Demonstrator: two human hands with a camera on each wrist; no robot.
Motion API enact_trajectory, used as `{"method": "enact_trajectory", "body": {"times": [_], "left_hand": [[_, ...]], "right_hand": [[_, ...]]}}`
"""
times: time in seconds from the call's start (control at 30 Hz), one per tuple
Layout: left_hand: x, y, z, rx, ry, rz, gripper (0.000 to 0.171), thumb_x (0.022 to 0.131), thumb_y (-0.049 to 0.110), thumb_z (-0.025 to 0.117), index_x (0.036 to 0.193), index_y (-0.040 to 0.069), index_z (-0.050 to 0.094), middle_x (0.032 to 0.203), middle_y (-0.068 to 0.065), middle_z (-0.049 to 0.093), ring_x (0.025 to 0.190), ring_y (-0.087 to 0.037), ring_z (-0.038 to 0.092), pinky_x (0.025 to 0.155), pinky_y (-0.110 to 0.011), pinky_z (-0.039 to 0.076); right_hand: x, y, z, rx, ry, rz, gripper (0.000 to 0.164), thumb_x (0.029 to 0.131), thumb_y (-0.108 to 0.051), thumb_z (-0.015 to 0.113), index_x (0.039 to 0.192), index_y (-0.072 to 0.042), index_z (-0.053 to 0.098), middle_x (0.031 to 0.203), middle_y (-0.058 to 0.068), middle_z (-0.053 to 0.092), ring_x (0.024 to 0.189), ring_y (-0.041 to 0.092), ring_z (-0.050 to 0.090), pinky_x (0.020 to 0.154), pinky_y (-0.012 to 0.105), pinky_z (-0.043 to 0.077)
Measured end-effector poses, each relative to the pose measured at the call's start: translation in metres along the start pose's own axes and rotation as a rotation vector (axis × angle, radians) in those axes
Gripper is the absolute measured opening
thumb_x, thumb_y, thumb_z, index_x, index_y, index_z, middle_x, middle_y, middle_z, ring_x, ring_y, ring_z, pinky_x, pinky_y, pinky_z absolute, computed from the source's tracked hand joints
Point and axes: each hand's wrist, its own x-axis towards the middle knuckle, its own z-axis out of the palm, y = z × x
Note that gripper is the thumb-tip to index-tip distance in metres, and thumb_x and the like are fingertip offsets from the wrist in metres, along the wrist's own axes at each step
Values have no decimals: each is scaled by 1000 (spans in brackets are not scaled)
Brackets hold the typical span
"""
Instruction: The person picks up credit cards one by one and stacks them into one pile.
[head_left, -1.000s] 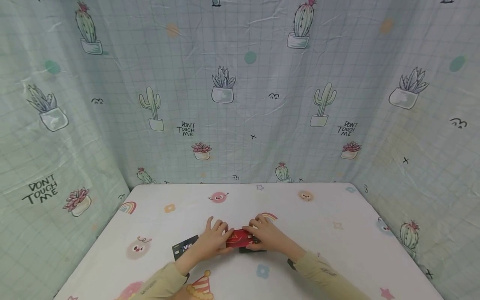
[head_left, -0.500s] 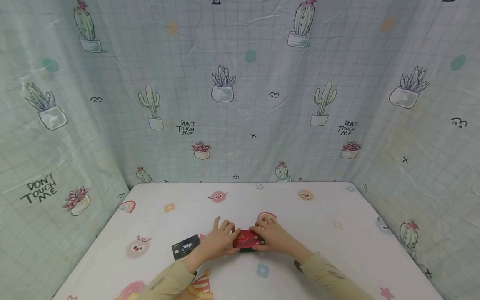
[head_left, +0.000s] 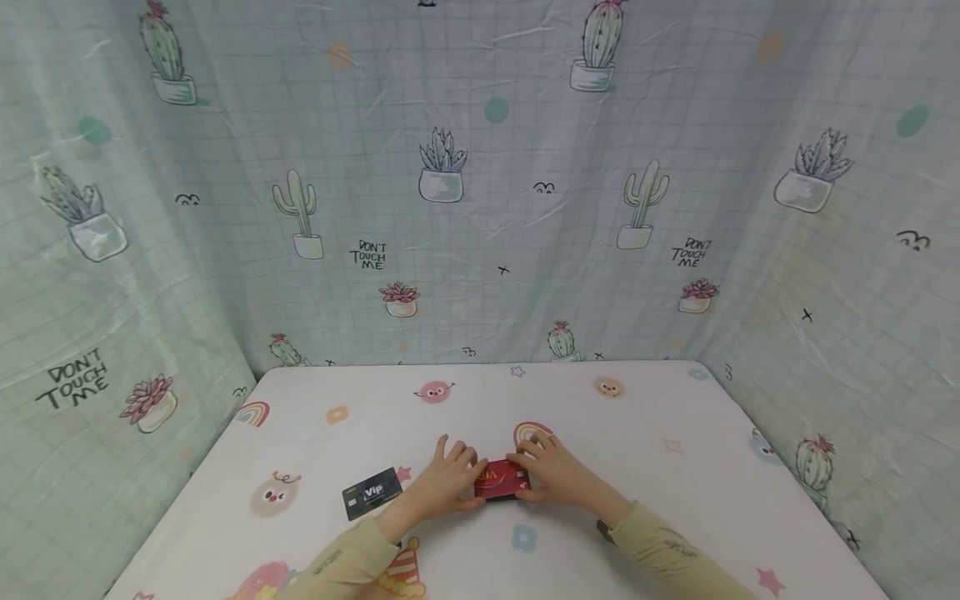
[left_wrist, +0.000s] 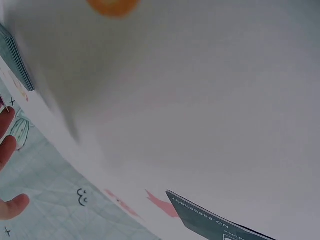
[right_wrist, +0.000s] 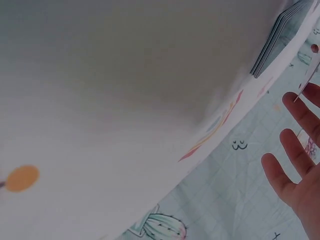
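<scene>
In the head view a red card (head_left: 501, 478) with light lettering is pinched between both hands at its two short ends. My left hand (head_left: 444, 485) grips its left end, and my right hand (head_left: 557, 475) grips its right end. Beneath it shows a thin dark edge of a stack of cards (head_left: 504, 498); the wrist views show this stack (right_wrist: 277, 42) lying on the table with the held card raised above it. Some fingers of each hand are spread away from the card. A black card (head_left: 372, 493) marked "Vip" lies left of my left hand.
The table (head_left: 645, 433) has a white cover with printed cartoons. Patterned cloth (head_left: 465, 225) hangs behind it and on both sides. Dark wrist bands (head_left: 604, 531) show at the sleeves.
Both hands have moved a little to the right with the red card, which now covers most of the stack in the head view. The black card has stayed in place.
</scene>
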Motion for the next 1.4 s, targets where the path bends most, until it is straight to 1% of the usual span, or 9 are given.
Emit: {"method": "enact_trajectory", "body": {"times": [0.23,0.33,0.5,0.7,0.83,0.93,1.07,1.17,1.4], "left_hand": [[4,3,-2,-6,-73,-25,55,75,55,58,116,19,56,99,2,55,98,-16,44,96,-54,32],[5,4,-1,1,-87,-27,55,76,56,57,117,20,55,99,2,55,98,-16,44,96,-54,32],[5,4,1,-5,-76,-20,54,76,56,58,116,20,56,98,2,55,97,-16,44,94,-55,33],[4,5,5,7,-74,-9,53,76,57,57,115,21,55,97,3,54,96,-15,44,93,-54,34],[4,5,5,3,-85,-5,54,76,58,57,115,21,55,98,3,53,97,-15,44,93,-53,34],[4,5,5,-9,-90,-2,55,75,57,57,116,20,55,99,3,54,97,-15,44,93,-53,34],[3,5,5,-19,-80,8,55,74,57,59,115,19,56,98,2,54,96,-16,44,92,-53,35],[3,5,6,-20,-73,14,55,74,57,59,114,19,56,97,2,54,94,-16,43,90,-53,35],[3,6,6,-49,-79,7,54,75,55,59,113,18,57,98,1,54,95,-16,43,90,-54,35]], "right_hand": [[-4,3,0,29,-36,21,55,77,-47,61,123,-19,52,117,-1,53,110,21,41,93,48,39],[-6,4,0,46,-50,24,55,77,-46,61,124,-18,51,118,-1,52,111,21,40,93,48,39],[-8,4,1,63,-53,25,55,77,-45,61,124,-18,50,119,-2,52,110,20,39,93,48,39],[-10,4,5,63,-43,15,55,76,-46,63,123,-19,51,116,-3,53,104,17,39,90,45,41],[-10,4,7,55,-67,19,56,77,-48,61,124,-20,51,117,-5,52,105,15,39,90,43,41],[-10,4,6,52,-73,21,56,77,-49,61,124,-20,50,117,-5,53,106,16,40,91,44,40],[-10,4,6,55,-75,24,56,77,-49,61,123,-20,51,117,-4,53,107,17,41,92,46,40],[-10,3,6,60,-93,36,56,77,-49,61,124,-21,50,118,-5,53,108,17,41,93,46,40],[-11,3,6,59,-106,42,55,77,-48,62,124,-21,51,118,-5,54,108,18,41,93,47,40]]}}
